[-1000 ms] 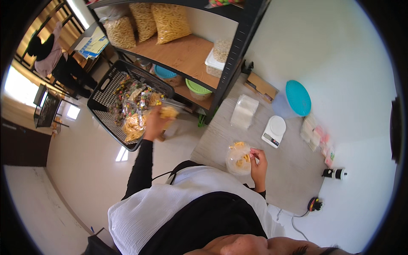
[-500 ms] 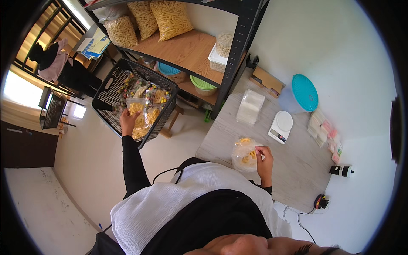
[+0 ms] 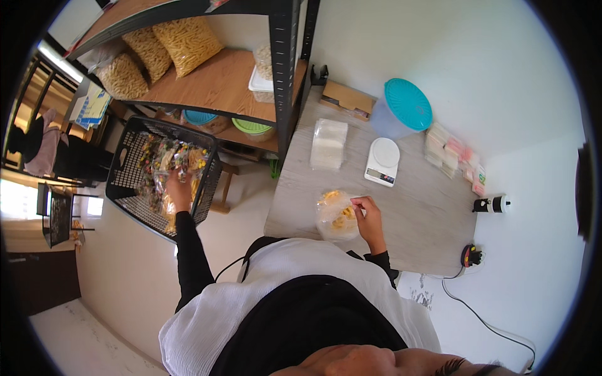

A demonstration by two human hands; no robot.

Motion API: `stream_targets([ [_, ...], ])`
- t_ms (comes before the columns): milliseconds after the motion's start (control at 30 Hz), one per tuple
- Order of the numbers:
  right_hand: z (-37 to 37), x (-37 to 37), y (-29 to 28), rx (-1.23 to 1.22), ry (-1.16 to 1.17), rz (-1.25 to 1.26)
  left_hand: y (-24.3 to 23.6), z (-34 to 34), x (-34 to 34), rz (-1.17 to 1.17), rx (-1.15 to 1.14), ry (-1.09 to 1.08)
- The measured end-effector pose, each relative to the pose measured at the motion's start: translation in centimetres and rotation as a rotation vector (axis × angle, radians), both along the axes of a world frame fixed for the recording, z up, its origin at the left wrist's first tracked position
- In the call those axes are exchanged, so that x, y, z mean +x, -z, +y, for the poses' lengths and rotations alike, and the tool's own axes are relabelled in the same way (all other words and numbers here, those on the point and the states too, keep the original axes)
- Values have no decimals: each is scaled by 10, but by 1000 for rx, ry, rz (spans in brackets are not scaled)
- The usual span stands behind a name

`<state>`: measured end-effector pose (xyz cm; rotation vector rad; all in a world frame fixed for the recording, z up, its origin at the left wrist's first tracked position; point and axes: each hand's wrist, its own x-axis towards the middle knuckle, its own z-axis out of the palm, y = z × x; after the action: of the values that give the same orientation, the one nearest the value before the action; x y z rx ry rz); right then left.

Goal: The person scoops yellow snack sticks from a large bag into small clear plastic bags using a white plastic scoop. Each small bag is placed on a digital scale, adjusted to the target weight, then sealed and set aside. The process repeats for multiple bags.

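Observation:
My left hand (image 3: 179,193) reaches down into a black plastic basket (image 3: 120,164), among filled clear snack packets (image 3: 195,158). Its fingers blur into the packets, so whether they hold one cannot be told. On the grey wood-look table (image 3: 417,216), my right hand (image 3: 370,224) is closed, thumb and fingertips pinching the edge of a clear plastic bag (image 3: 337,227). Yellow snack pieces show inside that bag, which lies near the table's front edge. Beyond it are a white kitchen scale (image 3: 384,153) and a stack of clear plastic bags (image 3: 328,145).
A tub with a teal lid (image 3: 407,103), a cardboard box (image 3: 347,99) and pink-white packs (image 3: 450,150) line the table's back. Black-framed shelving (image 3: 283,81) holds large snack bags (image 3: 187,44) and lidded tubs. A wooden stool (image 3: 224,188) stands by the basket; another person (image 3: 53,153) is far left.
My left hand has gone deeper into the basket; the snack packet it pinched no longer shows distinctly. My right hand keeps its pinch on the bag. The whole view has shifted.

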<state>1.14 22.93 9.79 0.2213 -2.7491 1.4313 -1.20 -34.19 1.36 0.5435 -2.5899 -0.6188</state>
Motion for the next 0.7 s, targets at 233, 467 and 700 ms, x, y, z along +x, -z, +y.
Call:
stream_targets([
  [233, 6, -4, 10, 21, 30, 15, 1, 224, -85, 20, 157, 626],
  [467, 21, 9, 14, 85, 118, 24, 29, 332, -142, -54, 214, 822],
  [700, 30, 18, 16, 56, 210, -37, 49, 373, -141, -90, -10, 890],
])
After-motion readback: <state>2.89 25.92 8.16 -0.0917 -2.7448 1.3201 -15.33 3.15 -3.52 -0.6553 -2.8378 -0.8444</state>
